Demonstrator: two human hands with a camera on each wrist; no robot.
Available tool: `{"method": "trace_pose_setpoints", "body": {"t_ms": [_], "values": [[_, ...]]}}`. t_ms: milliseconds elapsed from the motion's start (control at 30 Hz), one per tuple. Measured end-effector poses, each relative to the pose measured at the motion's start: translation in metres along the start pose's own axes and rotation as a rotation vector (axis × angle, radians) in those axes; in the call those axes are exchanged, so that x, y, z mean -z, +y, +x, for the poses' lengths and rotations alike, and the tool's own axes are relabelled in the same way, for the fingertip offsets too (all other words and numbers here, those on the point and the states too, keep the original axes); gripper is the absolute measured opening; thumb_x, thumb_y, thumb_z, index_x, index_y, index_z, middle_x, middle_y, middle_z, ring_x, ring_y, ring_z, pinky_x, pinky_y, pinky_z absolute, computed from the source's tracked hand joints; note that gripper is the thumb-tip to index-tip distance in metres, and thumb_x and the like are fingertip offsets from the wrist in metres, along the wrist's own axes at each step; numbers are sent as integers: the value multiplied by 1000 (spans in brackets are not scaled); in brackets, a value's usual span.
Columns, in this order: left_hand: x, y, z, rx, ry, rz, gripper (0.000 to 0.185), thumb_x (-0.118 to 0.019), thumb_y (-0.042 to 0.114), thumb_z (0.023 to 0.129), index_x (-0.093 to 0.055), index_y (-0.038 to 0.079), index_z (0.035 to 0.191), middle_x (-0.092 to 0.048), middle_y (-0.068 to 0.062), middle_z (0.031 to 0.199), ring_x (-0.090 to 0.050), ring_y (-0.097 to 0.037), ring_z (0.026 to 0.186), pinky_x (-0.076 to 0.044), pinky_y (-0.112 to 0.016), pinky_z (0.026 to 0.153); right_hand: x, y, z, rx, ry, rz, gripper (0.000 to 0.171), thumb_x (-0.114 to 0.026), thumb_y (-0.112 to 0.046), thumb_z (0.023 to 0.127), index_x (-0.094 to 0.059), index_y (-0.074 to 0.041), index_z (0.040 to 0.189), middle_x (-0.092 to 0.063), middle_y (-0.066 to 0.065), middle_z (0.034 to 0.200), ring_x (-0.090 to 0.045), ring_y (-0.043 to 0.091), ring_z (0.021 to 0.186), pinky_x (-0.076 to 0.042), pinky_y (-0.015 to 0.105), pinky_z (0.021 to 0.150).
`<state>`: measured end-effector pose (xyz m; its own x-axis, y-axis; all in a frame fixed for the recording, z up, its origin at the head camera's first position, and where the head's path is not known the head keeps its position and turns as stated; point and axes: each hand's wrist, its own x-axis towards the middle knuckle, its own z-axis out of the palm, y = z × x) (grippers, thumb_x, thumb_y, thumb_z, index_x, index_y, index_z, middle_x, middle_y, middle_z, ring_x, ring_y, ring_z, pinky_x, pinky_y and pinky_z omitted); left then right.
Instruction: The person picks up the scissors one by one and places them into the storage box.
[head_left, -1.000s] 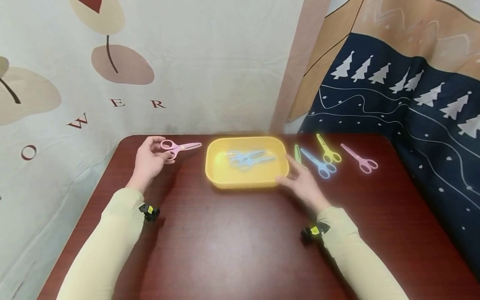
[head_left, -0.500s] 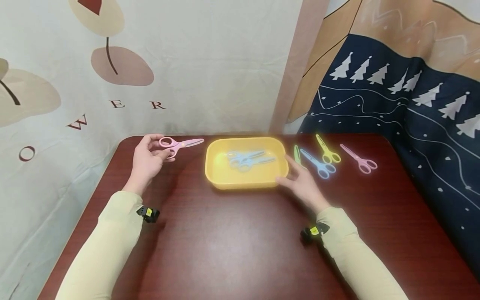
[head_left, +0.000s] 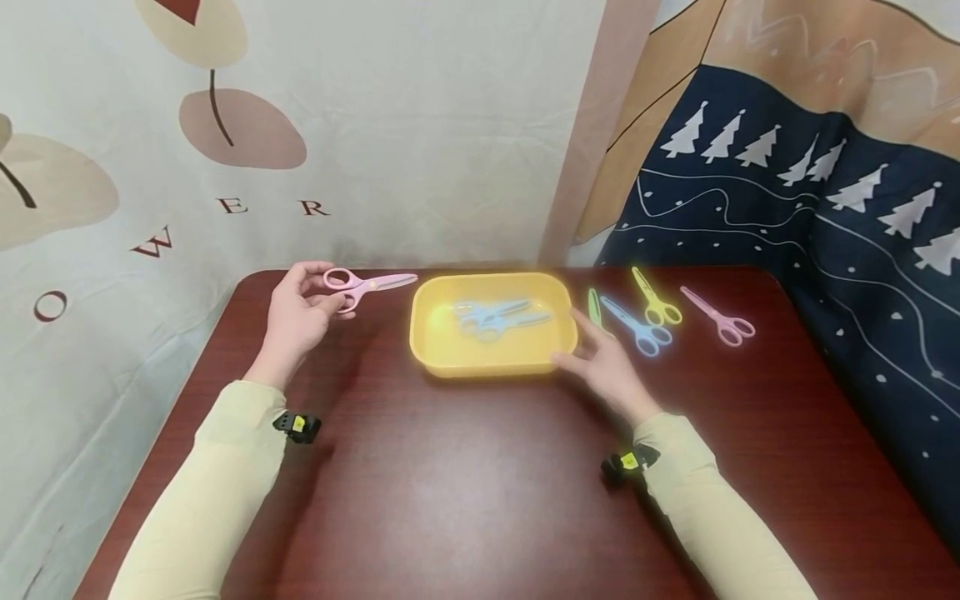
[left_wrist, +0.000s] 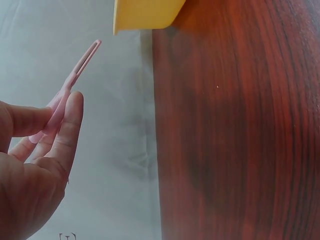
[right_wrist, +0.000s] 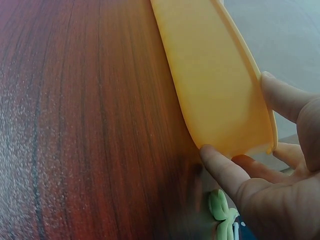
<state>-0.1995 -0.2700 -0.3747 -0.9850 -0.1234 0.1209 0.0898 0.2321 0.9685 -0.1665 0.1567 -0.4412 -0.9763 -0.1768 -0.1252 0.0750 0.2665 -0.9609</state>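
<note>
Pink plastic scissors [head_left: 365, 285] had edged right toward the glossy yellow tray [head_left: 450, 357], pinched by the loops in the left hand [head_left: 297, 321] above the dark wood-grain bench [head_left: 465, 492]. Right hand [head_left: 606, 367], fingers spread, touched the tray's rounded right corner.

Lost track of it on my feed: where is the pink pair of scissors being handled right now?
In the head view, the pink scissors are pinched in the left hand, raised at the table's far left, blades pointing toward the yellow tray.

sleeves: pale yellow, long [head_left: 217, 467] | wrists: small black clip with yellow mark [head_left: 298, 426] | hands: bare, no rings
</note>
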Motion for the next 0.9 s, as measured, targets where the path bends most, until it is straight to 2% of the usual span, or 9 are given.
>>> {"method": "trace_pose_setpoints", "body": {"t_ms": [267, 467, 700, 900], "values": [[-7, 9, -2, -2, -44, 33, 49, -57, -18, 93, -43, -9, 139, -55, -9, 107, -70, -3, 77, -62, -25, 73, 1, 1, 0, -6, 5, -19, 88, -79, -20, 93, -28, -28, 164, -35, 6, 166, -55, 33, 137, -53, 36, 102], [-13, 14, -3, 6, -65, 74, 50, -59, -16, 93, -45, -6, 140, -55, -13, 110, -69, -3, 79, -63, -27, 73, 0, -1, -1, -14, 11, -16, 86, -78, -18, 93, -30, -28, 164, -36, 5, 166, -55, 33, 137, -53, 36, 102], [-22, 19, -4, -29, -94, 61, 48, -58, -17, 93, -47, -8, 139, -57, -23, 112, -70, -4, 76, -63, -28, 72, 0, -2, -2, -15, 16, -19, 86, -78, -19, 93, -30, -27, 164, -38, 4, 165, -57, 32, 136, -53, 34, 101], [-29, 21, -5, -46, -104, 47, 47, -57, -19, 91, -48, -10, 136, -57, -21, 108, -69, -3, 75, -63, -27, 71, 0, -2, -1, -12, 17, -26, 86, -78, -20, 93, -30, -27, 164, -38, 4, 165, -57, 31, 136, -53, 33, 101]]}}
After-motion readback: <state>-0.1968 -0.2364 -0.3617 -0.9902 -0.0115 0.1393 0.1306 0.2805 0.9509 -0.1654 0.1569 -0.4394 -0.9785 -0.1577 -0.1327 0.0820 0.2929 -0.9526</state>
